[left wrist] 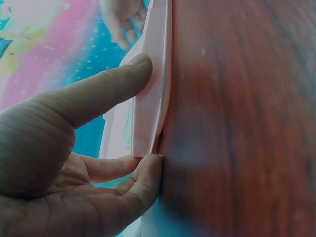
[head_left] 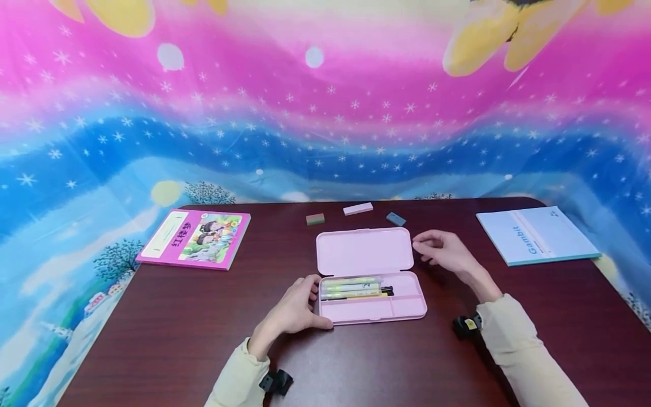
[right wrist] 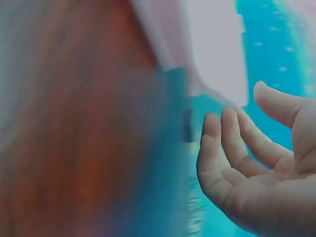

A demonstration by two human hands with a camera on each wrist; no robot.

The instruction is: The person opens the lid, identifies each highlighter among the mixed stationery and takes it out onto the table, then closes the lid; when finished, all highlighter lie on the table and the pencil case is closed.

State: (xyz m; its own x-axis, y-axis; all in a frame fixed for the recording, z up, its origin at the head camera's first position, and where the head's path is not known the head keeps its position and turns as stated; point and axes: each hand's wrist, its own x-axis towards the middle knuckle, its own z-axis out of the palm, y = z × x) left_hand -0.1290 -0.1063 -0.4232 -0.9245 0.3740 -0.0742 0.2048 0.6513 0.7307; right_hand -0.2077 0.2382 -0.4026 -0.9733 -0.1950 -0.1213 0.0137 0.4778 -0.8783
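A pink pencil case (head_left: 356, 312) lies on the table with its lid (head_left: 363, 252) swung back toward the far side. Several pens (head_left: 353, 288) with pale yellow-green and clear barrels fill its rear compartment. At the case's left end, my left hand (head_left: 292, 308) grips it, thumb on the front wall and fingers at the side; the left wrist view shows the thumb (left wrist: 108, 86) against the pink wall. My right hand (head_left: 445, 251) is beside the lid's right edge, its fingers loosely bent and holding nothing. Whether a fingertip touches the lid cannot be told.
Behind the case lie a red-and-green eraser (head_left: 315, 219), a pale pink eraser (head_left: 358, 209) and a dark blue-grey eraser (head_left: 396, 219). A pink picture book (head_left: 195, 239) is at the left, a light blue book (head_left: 539, 234) at the right. A patterned cloth hangs behind the table (head_left: 178, 322).
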